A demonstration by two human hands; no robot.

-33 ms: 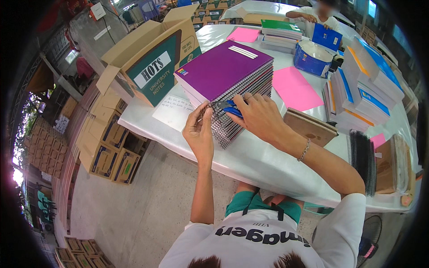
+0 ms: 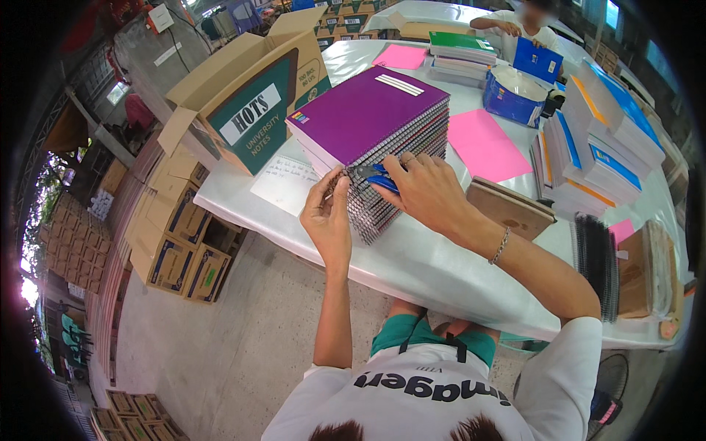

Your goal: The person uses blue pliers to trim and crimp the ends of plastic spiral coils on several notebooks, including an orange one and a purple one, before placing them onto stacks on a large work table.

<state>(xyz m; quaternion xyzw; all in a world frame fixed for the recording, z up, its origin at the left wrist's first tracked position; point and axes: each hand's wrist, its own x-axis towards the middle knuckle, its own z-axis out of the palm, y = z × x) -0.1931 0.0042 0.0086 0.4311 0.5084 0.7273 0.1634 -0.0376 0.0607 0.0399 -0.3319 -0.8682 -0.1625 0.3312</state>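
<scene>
A tall stack of spiral notebooks with a purple cover on top stands on the table, its wire-bound edges facing me. My right hand is closed round blue-handled pliers, whose metal jaws meet the coil ends at the stack's near corner. Just left of the jaws, my left hand pinches at that same corner, thumb and fingertips together. What lies between those fingertips is too small to make out. A handwritten notepad page lies left of the stack.
An open carton stands at the table's left. To the right are a pink sheet, a brown block, piled books and black coils. A co-worker holds a blue notebook across the white table.
</scene>
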